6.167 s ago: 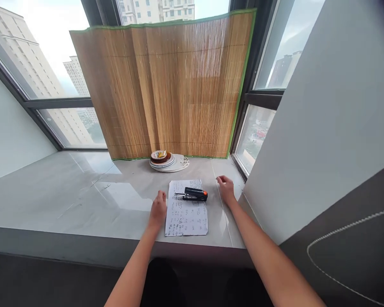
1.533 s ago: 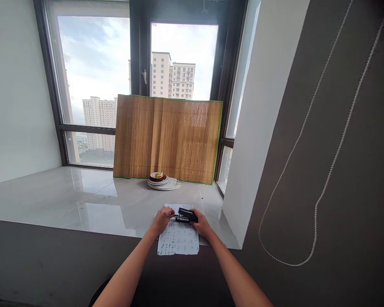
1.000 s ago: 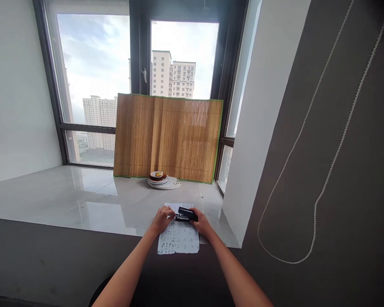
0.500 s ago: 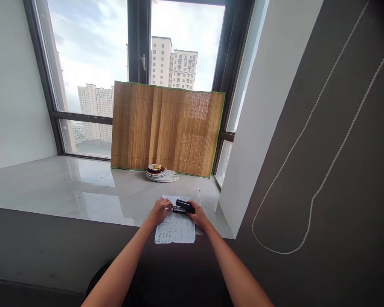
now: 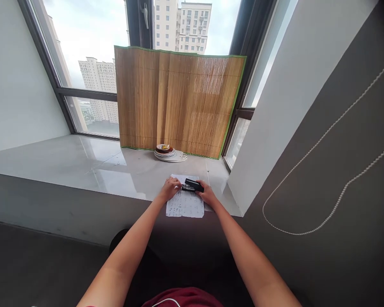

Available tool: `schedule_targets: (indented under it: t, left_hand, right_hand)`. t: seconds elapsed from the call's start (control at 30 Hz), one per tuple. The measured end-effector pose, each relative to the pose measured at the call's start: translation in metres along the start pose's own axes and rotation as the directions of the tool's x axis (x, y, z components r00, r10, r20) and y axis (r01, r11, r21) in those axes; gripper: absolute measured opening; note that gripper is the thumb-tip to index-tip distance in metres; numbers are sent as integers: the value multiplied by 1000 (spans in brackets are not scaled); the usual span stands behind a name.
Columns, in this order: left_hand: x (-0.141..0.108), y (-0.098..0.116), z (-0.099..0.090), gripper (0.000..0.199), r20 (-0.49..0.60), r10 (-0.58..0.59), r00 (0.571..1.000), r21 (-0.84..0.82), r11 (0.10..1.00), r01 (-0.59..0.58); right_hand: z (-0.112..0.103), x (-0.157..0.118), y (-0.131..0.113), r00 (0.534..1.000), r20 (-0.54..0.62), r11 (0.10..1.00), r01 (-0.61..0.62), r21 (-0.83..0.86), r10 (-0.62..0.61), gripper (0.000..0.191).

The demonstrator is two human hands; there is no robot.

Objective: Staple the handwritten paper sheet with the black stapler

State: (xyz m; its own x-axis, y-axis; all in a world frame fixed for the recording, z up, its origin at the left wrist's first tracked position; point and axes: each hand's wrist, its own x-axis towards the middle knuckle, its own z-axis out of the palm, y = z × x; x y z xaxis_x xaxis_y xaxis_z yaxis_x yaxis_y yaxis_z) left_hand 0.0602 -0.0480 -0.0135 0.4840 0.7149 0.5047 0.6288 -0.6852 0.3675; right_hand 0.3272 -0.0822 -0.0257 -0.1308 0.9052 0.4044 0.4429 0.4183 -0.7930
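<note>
Black stapler (image 5: 193, 185), right end hidden, is clasped by the right hand (image 5: 207, 194); whether it is pinched by the left hand (image 5: 170, 187) cannot be told.

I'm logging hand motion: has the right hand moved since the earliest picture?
Yes. Judged against the bamboo mat, the right hand has moved left, onto the black stapler.
</note>
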Motion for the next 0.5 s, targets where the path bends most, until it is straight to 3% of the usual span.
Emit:
schedule_targets:
  t: [0.5]
  left_hand:
    - [2, -7, 4, 19, -75, -47, 996, -76, 996, 41]
  right_hand:
    - [-1, -1, 2, 1000, 6, 1000, 12, -23, -12, 58]
